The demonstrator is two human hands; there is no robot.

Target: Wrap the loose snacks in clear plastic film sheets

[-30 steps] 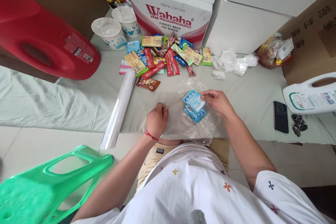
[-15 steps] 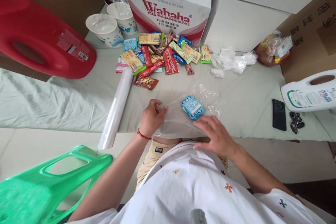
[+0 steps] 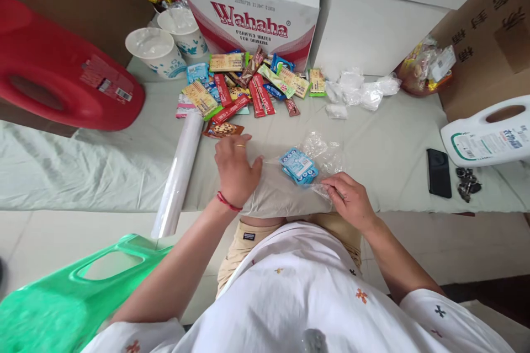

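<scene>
A small stack of blue snack packets (image 3: 298,166) lies on a sheet of clear plastic film (image 3: 327,150) near the cloth's front edge. My right hand (image 3: 350,198) pinches the film's near edge, just right of the packets. Left of them is my left hand (image 3: 237,171), thumb apart from the other fingers, holding nothing that I can see. Its fingertips reach to a brown cookie packet (image 3: 223,129) and partly cover it. A roll of clear film (image 3: 178,176) lies slanted to the left, its near end past the edge.
Piled snack packets (image 3: 259,94) lie before the Wahaha carton (image 3: 252,11). Around are paper cups (image 3: 155,49), a red jug (image 3: 62,66), crumpled white wraps (image 3: 360,88), a white detergent bottle (image 3: 492,132), a phone (image 3: 439,174), keys (image 3: 467,183) and a green stool (image 3: 91,287).
My right hand has closed from spread fingers onto the film's edge. My left hand has moved forward toward the cookie packet, its fingers opening out. The view has shifted slightly.
</scene>
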